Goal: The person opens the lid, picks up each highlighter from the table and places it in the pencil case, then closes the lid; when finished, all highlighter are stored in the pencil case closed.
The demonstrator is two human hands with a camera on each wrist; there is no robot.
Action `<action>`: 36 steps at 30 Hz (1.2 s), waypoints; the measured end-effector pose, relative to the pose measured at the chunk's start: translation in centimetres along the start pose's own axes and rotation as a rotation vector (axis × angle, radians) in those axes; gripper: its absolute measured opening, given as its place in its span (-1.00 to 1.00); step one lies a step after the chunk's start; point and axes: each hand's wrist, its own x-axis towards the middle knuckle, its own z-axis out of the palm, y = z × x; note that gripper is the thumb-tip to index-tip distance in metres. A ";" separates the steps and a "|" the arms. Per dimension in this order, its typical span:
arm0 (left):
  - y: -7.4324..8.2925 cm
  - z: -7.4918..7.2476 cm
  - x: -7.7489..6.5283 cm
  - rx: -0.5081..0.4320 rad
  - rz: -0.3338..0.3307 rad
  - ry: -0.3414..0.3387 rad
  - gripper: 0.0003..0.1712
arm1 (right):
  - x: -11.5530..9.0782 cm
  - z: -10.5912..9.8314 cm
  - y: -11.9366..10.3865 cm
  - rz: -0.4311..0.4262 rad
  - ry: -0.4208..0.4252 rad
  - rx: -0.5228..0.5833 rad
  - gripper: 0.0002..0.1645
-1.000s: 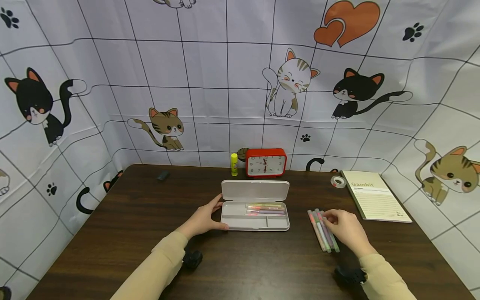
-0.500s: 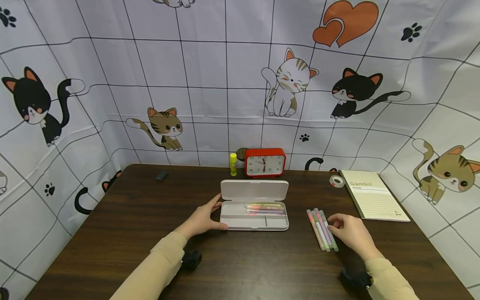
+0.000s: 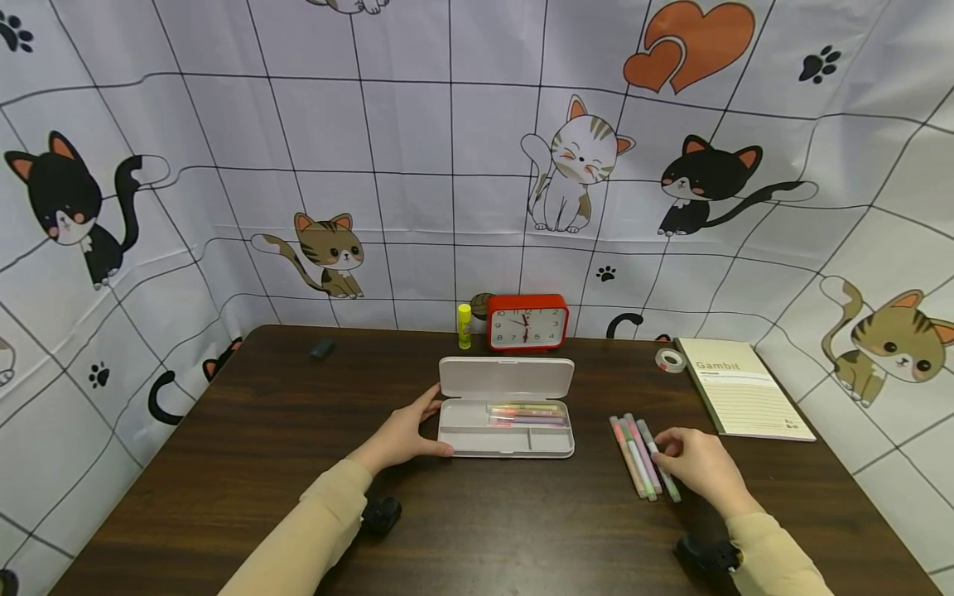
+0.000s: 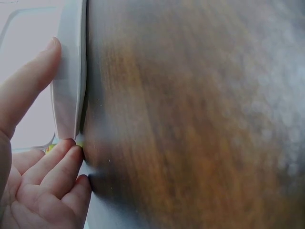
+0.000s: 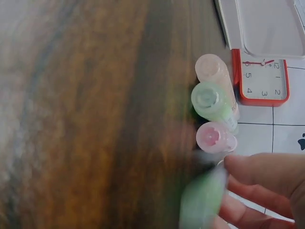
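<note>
A white pencil case (image 3: 484, 442) lies with its lid raised on the dark table, several coloured pens (image 3: 525, 415) in its back compartment. My left hand (image 3: 398, 432) grips the case's left end, thumb at the front corner and fingers behind. To the right, my right hand (image 3: 701, 463) pinches a green marker (image 5: 202, 200) between thumb and fingers; it lies slightly apart from the other markers. Beside it, an orange-pink marker (image 5: 212, 69), a pale green marker (image 5: 207, 99) and a pink-purple marker (image 5: 212, 137) lie side by side.
Behind the case stand a red alarm clock (image 3: 527, 323) and a yellow glue stick (image 3: 464, 327). A tape roll (image 3: 670, 360) and a notepad (image 3: 745, 389) lie at the back right. A small dark block (image 3: 322, 348) rests at the back left.
My right hand has shifted slightly right, and the green marker's near end has swung right, away from the other markers. The left hand and case stay put.
</note>
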 end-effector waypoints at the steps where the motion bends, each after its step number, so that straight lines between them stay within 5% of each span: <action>1: 0.0 0.0 0.0 -0.002 0.001 0.002 0.26 | 0.0 0.0 0.0 0.005 -0.003 -0.004 -0.77; 18: 0.1 0.0 0.0 0.005 0.000 0.009 0.26 | -0.4 -0.1 0.9 0.059 -0.001 -0.013 -0.86; 36: -0.1 0.1 0.1 0.019 0.005 0.011 0.27 | -0.1 -0.2 0.5 -0.031 0.100 -0.014 -0.96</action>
